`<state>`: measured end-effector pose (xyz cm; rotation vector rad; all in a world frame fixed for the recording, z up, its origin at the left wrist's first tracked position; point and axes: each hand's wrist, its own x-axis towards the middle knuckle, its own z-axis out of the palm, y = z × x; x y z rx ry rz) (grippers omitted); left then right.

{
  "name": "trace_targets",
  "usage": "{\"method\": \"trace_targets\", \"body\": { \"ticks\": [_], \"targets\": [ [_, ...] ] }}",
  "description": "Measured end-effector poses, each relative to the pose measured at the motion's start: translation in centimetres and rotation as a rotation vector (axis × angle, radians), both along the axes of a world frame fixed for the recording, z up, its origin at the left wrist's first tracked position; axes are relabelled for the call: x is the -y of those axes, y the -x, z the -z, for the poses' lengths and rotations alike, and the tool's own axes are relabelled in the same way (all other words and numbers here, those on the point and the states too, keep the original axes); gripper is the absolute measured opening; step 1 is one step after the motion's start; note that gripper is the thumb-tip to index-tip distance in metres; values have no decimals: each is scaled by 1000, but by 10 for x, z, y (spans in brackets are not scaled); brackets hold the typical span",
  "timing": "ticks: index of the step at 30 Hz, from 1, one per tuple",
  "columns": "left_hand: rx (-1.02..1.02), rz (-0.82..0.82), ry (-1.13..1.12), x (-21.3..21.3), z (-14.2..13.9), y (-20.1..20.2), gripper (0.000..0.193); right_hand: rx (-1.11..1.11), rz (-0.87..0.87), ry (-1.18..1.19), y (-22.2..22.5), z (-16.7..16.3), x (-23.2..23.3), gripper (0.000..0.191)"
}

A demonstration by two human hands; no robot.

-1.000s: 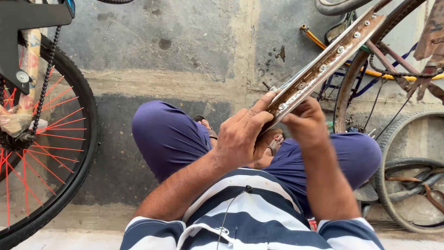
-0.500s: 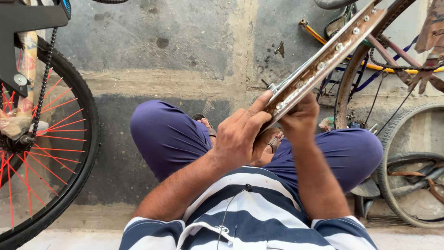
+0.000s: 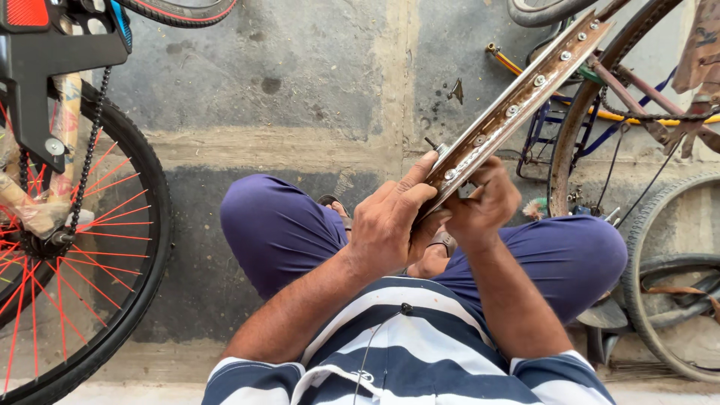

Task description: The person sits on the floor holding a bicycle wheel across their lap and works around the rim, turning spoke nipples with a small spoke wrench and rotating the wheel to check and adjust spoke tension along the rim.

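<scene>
A: Where is the wheel rim point(image 3: 517, 97)?

B: It runs from frame centre to the upper right. The left hand point(image 3: 386, 225) is clamped on its lower end; the right hand point(image 3: 480, 206) is wrapped around it just beside.

A: Labels? Open room?

B: 1 red reflector point(image 3: 26, 11) at upper left. Bare concrete floor point(image 3: 300, 82) lies between the bicycle wheel point(image 3: 75, 247) at left and the bicycle frame point(image 3: 637, 105) at right.
</scene>
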<state>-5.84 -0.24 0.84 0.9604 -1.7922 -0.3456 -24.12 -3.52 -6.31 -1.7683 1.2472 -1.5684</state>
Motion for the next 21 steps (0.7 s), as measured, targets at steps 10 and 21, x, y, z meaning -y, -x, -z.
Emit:
{"method": "trace_targets", "body": {
  "ticks": [10,21],
  "targets": [
    [0,-34,42,2,-29,-3,30,645,-773,-603,42,6,52,45],
    [3,-33,42,-5,-19,5,40,677,-784,-765,36,-7,53,37]
  ]
}}
